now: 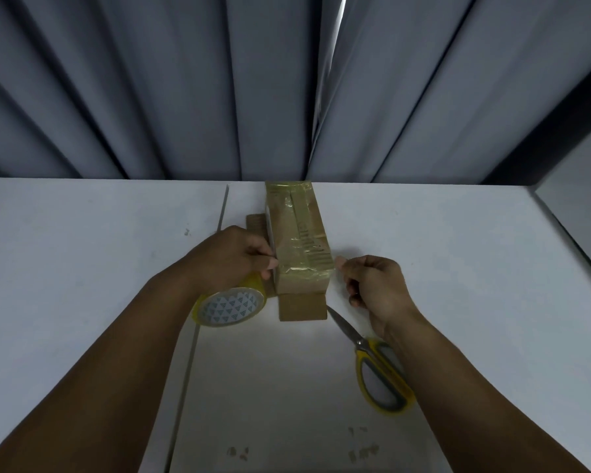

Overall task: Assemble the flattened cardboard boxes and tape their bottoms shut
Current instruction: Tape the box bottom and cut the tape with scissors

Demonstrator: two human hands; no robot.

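The cardboard box (301,240) stands on the white table (82,250) with its closed bottom turned up, already layered with glossy tape. Its loose flaps (301,307) are splayed flat on the table at its near end and left side, which probably keeps it from rocking while it is taped.

A tape strip (304,269) runs crosswise over the box's near end. The left hand (232,257), just left of the box, has a closed grip, thumb and forefinger pinching the strip where it meets the box's left edge. The tape roll (231,307) sits under that hand, to the box's near left, so more tape can feed out; whether the other fingers hold the roll I cannot tell.

The right hand (372,285), just right of the box, pinches the strip's free end in curled fingers, apparently pulling it taut so it lies without wrinkles before being pressed down the right side.

Scissors (372,363) lie on the table near and right of the box, tips toward its near flap, within easy reach for the cut, which I judge comes next. Grey curtains (151,80) hang beyond the box
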